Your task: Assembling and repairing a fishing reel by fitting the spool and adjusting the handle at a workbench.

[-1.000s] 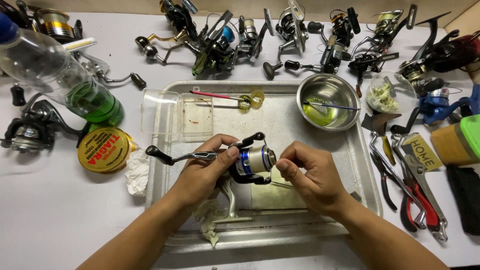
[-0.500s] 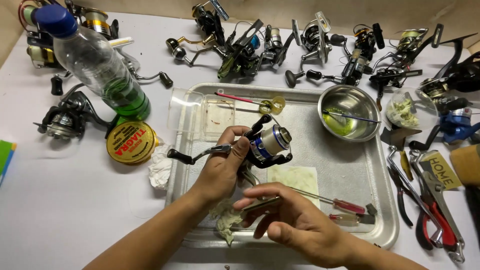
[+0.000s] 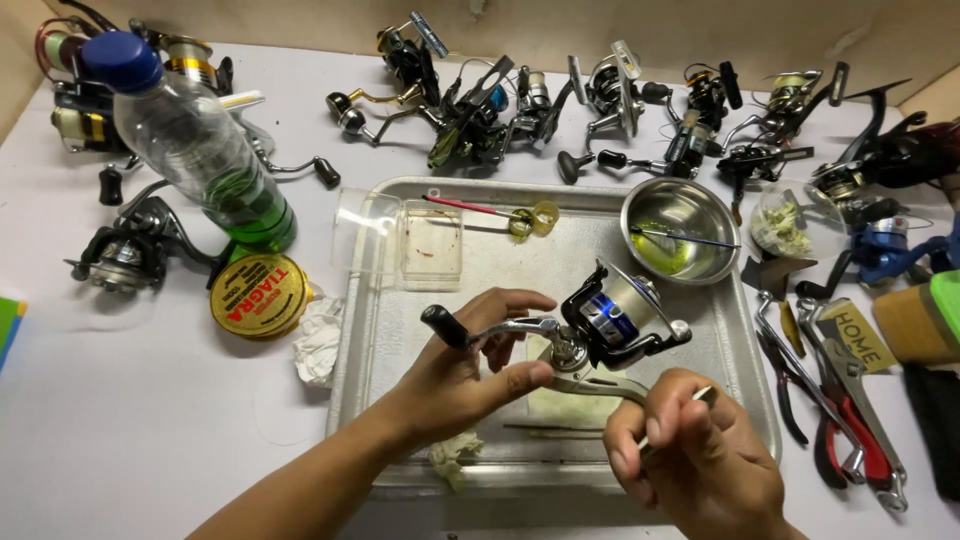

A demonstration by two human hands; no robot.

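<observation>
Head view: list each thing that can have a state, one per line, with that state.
Spinning reel: held above the tray, handle pointing left.
Left hand: gripping the reel at its handle.
Right hand: closed on a thin tool.
Metal tray: flat on the table.
Steel bowl: upright, greenish liquid inside, a brush resting in it.
Plastic bottle: capped, partly filled with green liquid.
Clear plastic box: open.
Round tin: lid on.

Two bare forearms in view, no sleeves, no gloves. Left hand [image 3: 470,370] bare, no rings or watch showing. Right hand [image 3: 690,460] likewise uncovered, nails short and plain.
</observation>
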